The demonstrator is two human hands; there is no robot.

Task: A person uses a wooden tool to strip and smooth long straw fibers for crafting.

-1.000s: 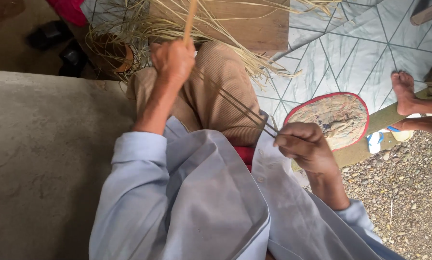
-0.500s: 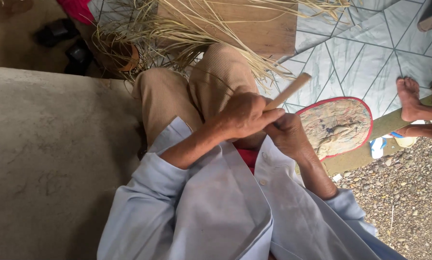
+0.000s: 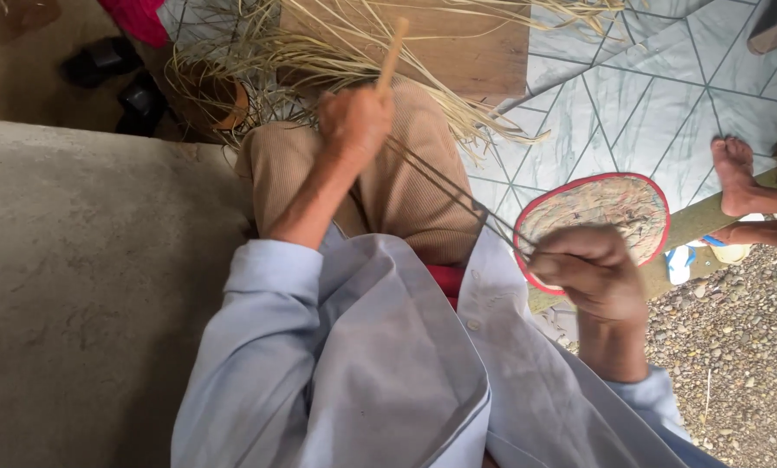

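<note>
My left hand (image 3: 354, 121) is stretched out over my knees, closed around a pale wooden-handled tool (image 3: 392, 54) that points up and away. My right hand (image 3: 592, 270) is pulled back near my body, pinching one end of a thin dark fibre strip (image 3: 449, 186). The strip runs taut between both hands, across my tan trousers (image 3: 397, 195). A heap of loose dry straw strands (image 3: 319, 52) lies just beyond my knees.
A round woven fan with a red rim (image 3: 601, 208) lies on the patterned mat (image 3: 640, 95) at right. Another person's bare feet (image 3: 739, 178) rest by a plank. Gravel (image 3: 735, 347) at lower right; grey concrete slab (image 3: 85, 286) at left; dark sandals (image 3: 111, 74) top left.
Half a second ago both hands were together near my lap. Now my left hand has swept forward with the tool along the strip, while my right stays back, holding the strip's end.
</note>
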